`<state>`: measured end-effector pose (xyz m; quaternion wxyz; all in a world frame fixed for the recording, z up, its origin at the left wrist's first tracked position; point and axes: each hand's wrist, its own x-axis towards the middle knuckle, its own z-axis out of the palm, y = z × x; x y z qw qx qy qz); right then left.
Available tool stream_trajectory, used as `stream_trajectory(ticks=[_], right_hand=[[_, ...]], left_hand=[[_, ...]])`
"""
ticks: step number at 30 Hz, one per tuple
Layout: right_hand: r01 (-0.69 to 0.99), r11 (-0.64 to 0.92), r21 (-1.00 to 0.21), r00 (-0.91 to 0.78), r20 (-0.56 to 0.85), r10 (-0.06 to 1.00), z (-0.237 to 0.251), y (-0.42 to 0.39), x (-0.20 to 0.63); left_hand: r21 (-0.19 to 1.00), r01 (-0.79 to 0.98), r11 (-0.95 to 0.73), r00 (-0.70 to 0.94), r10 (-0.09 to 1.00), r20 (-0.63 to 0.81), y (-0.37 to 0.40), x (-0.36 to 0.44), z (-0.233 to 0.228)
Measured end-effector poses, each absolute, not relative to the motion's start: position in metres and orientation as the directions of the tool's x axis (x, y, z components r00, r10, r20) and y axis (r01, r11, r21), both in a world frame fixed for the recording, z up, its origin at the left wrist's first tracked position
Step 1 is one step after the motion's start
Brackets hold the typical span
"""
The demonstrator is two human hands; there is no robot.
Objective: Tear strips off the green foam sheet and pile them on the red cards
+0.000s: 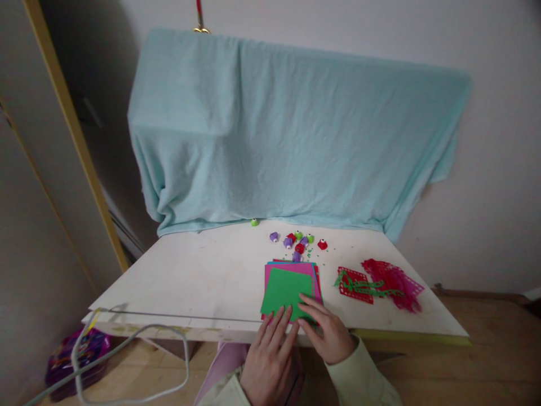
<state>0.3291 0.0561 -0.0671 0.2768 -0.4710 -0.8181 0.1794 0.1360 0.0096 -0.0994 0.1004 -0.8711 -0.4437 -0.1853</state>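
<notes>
Both hands rest flat, fingers spread, gripping nothing: the left hand (270, 355) and right hand (325, 332) press the green sheet (285, 290) atop the paper stack (291, 266) at the counter's (203, 276) near edge, apparently squaring it; lifting one sheet needs a pinch.

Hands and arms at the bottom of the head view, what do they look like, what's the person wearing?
Both hands are bare: no gloves, rings or watch visible. The right hand comes out of a pale yellow-green long sleeve with a soft, loose cuff. The left hand has a similar light cuff at its wrist, mostly cut off by the frame edge.
</notes>
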Motion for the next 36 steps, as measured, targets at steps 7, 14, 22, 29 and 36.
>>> stream_trajectory(ticks=[7, 14, 22, 29, 36], right_hand=[[0.644, 0.515, -0.565, -0.407, 0.317, 0.857, -0.071, 0.057, 0.331], [0.633, 0.523, -0.570, -0.410, 0.327, 0.852, -0.074, 0.058, 0.333], [0.637, 0.521, -0.568, -0.428, 0.301, 0.852, -0.075, 0.061, 0.335], [0.635, 0.521, -0.571, -0.411, 0.322, 0.853, -0.074, 0.061, 0.333], [0.623, 0.532, -0.573, -0.409, 0.341, 0.846, -0.073, 0.060, 0.333]], left_hand=[[-0.026, 0.807, -0.590, 0.536, 0.714, 0.451, 0.009, 0.132, -0.105], [-0.052, 0.818, -0.572, 0.535, 0.726, 0.431, 0.010, 0.129, -0.110], [-0.067, 0.816, -0.573, 0.539, 0.716, 0.442, 0.010, 0.129, -0.106], [0.026, 0.753, -0.658, 0.569, 0.671, 0.476, 0.008, 0.123, -0.093], [0.037, 0.733, -0.679, 0.576, 0.649, 0.497, 0.006, 0.126, -0.094]])
